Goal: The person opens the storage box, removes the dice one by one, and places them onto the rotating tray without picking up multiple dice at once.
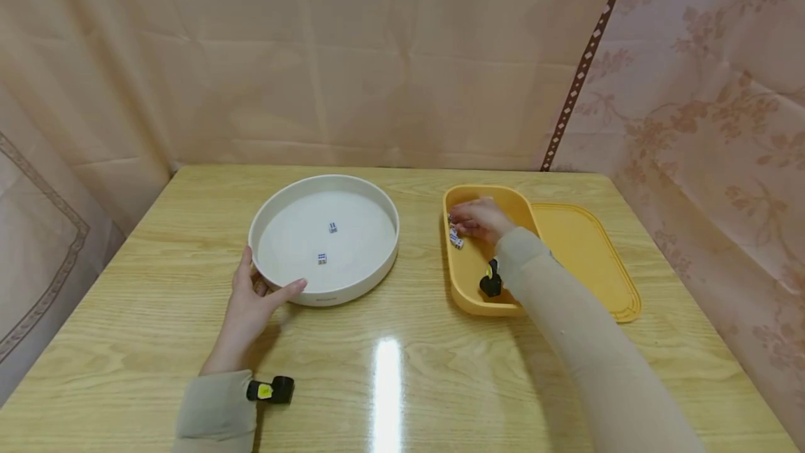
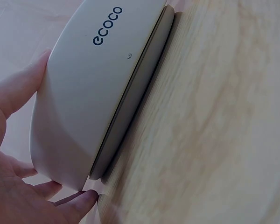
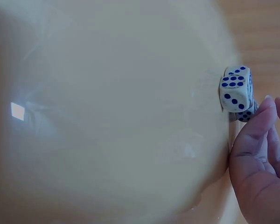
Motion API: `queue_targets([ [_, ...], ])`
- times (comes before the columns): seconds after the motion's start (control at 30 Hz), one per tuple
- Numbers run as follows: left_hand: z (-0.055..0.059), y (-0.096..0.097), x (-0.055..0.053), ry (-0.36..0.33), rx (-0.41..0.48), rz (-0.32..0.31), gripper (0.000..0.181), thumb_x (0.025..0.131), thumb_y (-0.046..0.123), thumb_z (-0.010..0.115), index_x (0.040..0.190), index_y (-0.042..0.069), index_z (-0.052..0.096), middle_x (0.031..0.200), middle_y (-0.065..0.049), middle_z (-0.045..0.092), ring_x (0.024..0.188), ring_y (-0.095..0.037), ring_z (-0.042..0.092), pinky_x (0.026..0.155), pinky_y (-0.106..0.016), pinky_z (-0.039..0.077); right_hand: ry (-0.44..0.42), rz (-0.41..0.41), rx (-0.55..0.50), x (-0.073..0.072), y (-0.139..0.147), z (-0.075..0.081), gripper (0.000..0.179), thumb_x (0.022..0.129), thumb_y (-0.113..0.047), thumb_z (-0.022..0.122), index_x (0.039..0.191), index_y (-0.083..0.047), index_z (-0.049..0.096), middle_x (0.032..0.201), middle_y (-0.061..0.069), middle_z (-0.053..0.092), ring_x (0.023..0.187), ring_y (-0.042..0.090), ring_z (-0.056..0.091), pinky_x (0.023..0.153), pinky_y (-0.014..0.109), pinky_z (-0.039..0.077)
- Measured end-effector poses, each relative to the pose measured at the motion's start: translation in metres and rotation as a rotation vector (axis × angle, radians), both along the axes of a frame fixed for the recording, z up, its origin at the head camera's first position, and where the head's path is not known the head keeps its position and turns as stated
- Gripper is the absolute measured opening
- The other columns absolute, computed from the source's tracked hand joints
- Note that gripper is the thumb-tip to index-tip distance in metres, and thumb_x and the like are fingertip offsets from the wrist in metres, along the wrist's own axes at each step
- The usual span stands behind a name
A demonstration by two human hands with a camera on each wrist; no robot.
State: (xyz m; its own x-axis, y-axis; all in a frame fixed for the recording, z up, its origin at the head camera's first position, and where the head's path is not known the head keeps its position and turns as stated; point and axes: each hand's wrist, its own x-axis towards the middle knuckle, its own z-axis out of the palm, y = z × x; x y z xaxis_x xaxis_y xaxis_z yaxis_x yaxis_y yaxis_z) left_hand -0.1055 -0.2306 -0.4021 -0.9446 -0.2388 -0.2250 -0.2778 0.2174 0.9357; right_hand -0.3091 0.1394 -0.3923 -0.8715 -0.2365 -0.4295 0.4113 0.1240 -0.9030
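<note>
A round white tray (image 1: 358, 284) holds two small white dice, a nearer die (image 1: 322, 259) and a farther die (image 1: 332, 228). My left hand (image 1: 251, 299) grips its near left edge, thumb over the rim and fingers around the side. In the left wrist view the tray wall (image 2: 84, 88) reads "ecoco". My right hand (image 1: 481, 219) reaches into a yellow container (image 1: 465, 292), its fingertips at several dice (image 1: 456, 239) along the left wall. The right wrist view shows blue-dotted dice (image 3: 235, 93) beside the fingers (image 3: 256, 128); whether they pinch a die is unclear.
A flat yellow lid (image 1: 578, 250) lies right of the container, partly behind it. All stand on a wooden table (image 1: 390, 404) whose far edge meets a hanging beige curtain (image 1: 352, 61). Patterned cloth (image 1: 723, 124) hangs at the right.
</note>
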Motion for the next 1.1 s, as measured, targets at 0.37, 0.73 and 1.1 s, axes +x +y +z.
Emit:
queue_targets([
  [0.37,0.000,0.000,0.000,-0.013,-0.002,-0.002,0.124,0.085,0.029,0.080,0.156,0.025,-0.022,0.165,-0.019,-0.009,0.152,-0.040,0.014,0.124,-0.046,0.023,0.028,-0.003,-0.015,0.000,0.000,-0.002,0.035,0.098,-0.002,0.057,0.128,0.013,0.051,0.071,-0.003,0.069,0.057,0.003,0.063,0.057,0.013,0.055],
  [0.73,0.002,0.002,0.001,-0.024,0.005,0.008,0.124,0.085,0.027,0.080,0.156,0.025,-0.022,0.165,-0.018,-0.010,0.152,-0.040,0.014,0.124,-0.046,0.024,0.023,-0.024,-0.027,-0.003,0.001,-0.008,0.042,0.098,0.000,0.057,0.134,0.016,0.045,0.069,-0.003,0.069,0.052,0.002,0.061,0.054,0.012,0.055],
  [1.1,0.003,0.003,0.001,-0.035,-0.008,0.019,0.125,0.084,0.030,0.080,0.155,0.025,-0.022,0.165,-0.018,-0.012,0.152,-0.040,0.013,0.124,-0.045,0.024,0.044,-0.013,0.028,-0.007,-0.001,-0.015,0.042,0.095,0.002,0.060,0.133,0.014,0.047,0.069,-0.005,0.067,0.052,0.002,0.061,0.055,0.014,0.056],
])
